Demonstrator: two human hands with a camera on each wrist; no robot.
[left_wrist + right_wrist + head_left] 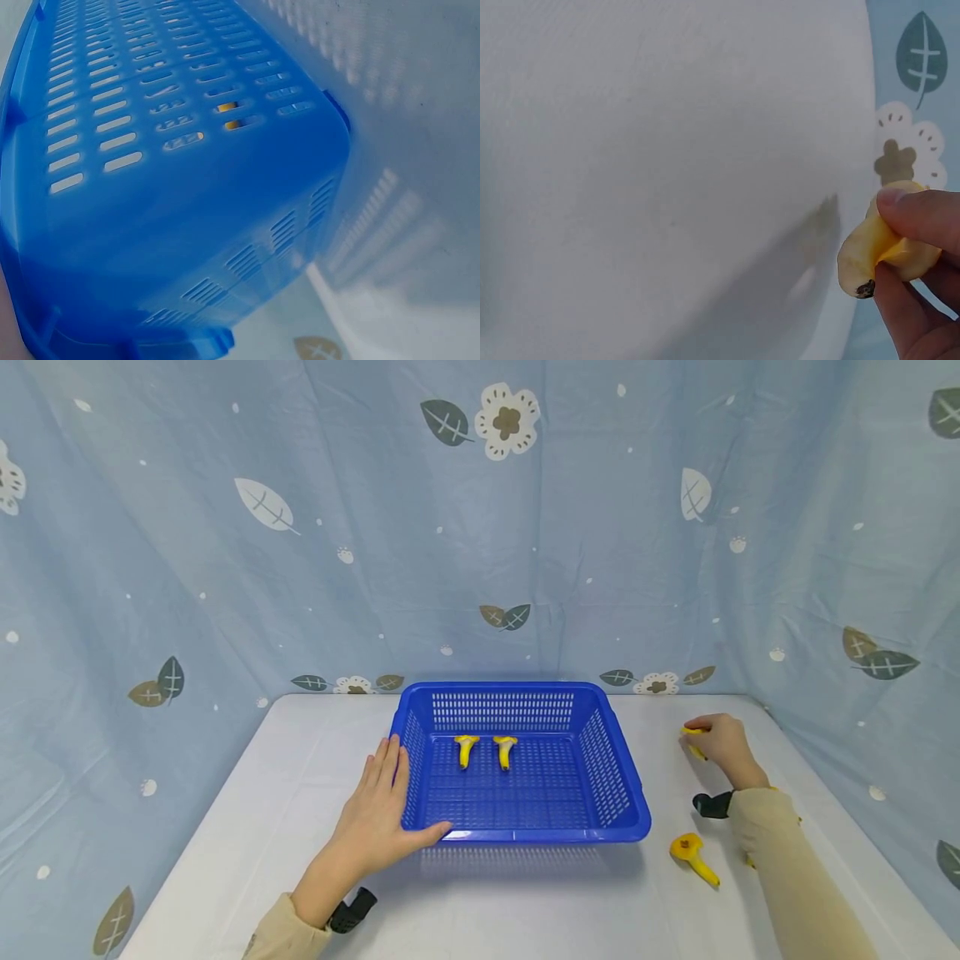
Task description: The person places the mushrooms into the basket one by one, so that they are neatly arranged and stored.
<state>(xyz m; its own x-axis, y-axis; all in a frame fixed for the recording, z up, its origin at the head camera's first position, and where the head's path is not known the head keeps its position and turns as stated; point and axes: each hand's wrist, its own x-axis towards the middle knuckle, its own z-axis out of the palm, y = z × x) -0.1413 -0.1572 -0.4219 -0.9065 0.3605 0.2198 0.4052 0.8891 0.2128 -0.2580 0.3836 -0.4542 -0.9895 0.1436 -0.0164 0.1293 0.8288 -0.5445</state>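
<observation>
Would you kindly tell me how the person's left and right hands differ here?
The left hand rests on the blue basket's rim, while the right hand pinches a yellow mushroom-shaped piece. The left hand's fingers are straight; the right hand's are bent. Both hands emerge from beige sleeves.

Beyond the table's [322,752] far edge hangs a matt, creased cloth curtain [390,510]. The tabletop looks matt. The basket [525,836] is smooth moulded plastic, mildly glossy along its front rim. Near the table's far right corner, a yellow piece [862,251] looks smooth and waxy, its dark tip rough. The sleeve [806,889] is matt cloth.
</observation>
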